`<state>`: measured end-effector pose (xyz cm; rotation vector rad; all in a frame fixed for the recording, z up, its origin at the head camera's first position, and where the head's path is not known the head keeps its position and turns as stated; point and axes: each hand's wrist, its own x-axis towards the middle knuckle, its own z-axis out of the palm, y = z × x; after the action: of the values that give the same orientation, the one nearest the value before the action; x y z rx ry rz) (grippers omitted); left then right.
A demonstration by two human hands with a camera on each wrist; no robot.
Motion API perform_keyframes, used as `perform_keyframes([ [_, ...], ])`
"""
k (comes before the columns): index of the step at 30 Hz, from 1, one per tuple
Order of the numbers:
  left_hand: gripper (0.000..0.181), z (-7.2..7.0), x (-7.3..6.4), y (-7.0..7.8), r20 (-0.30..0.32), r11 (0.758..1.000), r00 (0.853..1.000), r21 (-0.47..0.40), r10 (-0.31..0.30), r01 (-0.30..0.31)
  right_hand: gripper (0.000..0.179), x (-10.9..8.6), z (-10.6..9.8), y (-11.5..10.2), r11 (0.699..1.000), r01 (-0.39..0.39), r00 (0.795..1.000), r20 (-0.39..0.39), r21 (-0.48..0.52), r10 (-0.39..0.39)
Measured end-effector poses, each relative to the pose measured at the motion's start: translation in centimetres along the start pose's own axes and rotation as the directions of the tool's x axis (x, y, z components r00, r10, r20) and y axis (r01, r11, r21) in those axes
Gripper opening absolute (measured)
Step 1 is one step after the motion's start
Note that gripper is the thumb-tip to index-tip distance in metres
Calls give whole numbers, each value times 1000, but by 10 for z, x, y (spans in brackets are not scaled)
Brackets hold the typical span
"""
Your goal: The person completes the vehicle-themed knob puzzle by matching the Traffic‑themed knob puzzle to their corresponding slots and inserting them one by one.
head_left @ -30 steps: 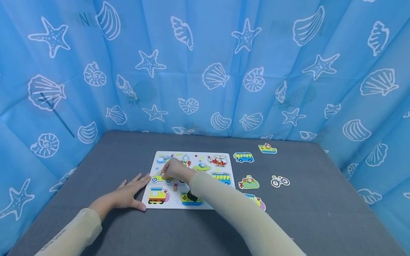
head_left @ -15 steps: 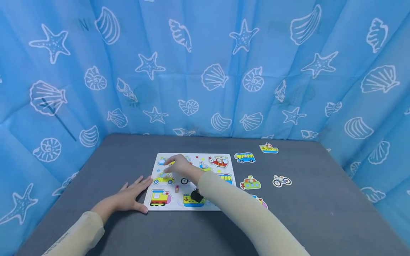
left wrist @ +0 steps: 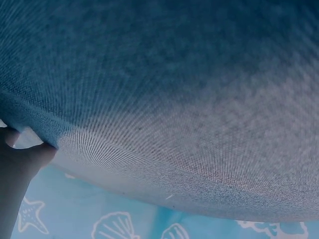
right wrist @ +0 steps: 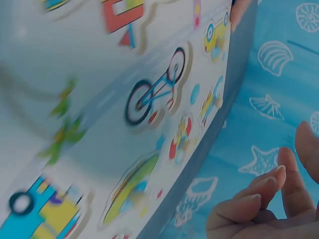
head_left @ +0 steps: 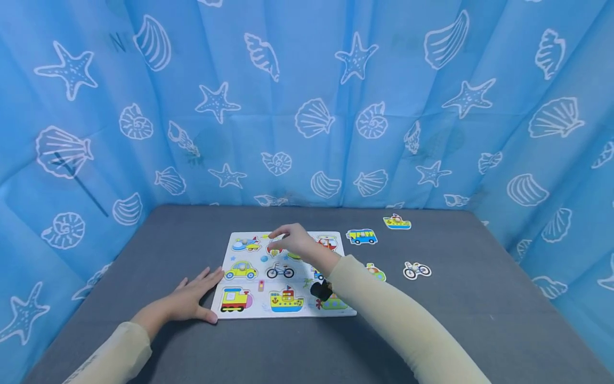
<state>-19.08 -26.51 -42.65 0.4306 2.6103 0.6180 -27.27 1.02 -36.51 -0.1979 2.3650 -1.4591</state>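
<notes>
A white puzzle board [head_left: 307, 312] with printed vehicles lies on the grey table. Flat beside it, my left hand [head_left: 187, 296] rests on the cloth, its fingers and thumb reaching the board's left edge. Above the top row hovers my right hand [head_left: 299, 241], holding nothing, fingers loosely bent and apart; it partly covers the rocket piece [right wrist: 180, 139]. The yellow car piece [head_left: 241, 270] and the plane piece [head_left: 246, 244] sit in the board, knobs up in the right wrist view. Bicycle [head_left: 280, 271], train [head_left: 235, 300] and boat [head_left: 286, 301] pictures on the board show no knobs.
Right of the board lie loose knobbed pieces: a bus [head_left: 362, 236], a boat [head_left: 397, 222], a bicycle [head_left: 417, 270] and a submarine [head_left: 377, 272] partly behind the right sleeve [head_left: 393, 304]. A blue shell-print curtain [head_left: 307, 106] surrounds the table's back and sides.
My right hand has let go of the car piece, lifted off and moved right over the top row. The left hand has stayed put. The right sleeve now hides the loose train piece.
</notes>
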Motion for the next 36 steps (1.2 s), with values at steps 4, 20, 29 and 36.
perform_keyframes([
  [4, 115, 0, -1, -1, -10, 1000, 1000, -19, 9, -9, 28, -6, -15, 8, 1000, -15, 1000, -11, -17, 15],
  [20, 116, -1, -1, 0, 2, 1000, 1000, -21, -1, 1, 29, -31, -68, 43, 994, -104, 993, -64, -28, 102],
  [29, 113, 0, 0, 2, 1, 1000, 1000, -13, -22, 22, 31, -45, -88, 57, 996, -86, 995, -51, -23, 85],
  [36, 116, 2, 1, -1, 4, 1000, 1000, -24, -11, 11, 30, -57, -101, 68, 997, -62, 996, -66, -51, 58],
])
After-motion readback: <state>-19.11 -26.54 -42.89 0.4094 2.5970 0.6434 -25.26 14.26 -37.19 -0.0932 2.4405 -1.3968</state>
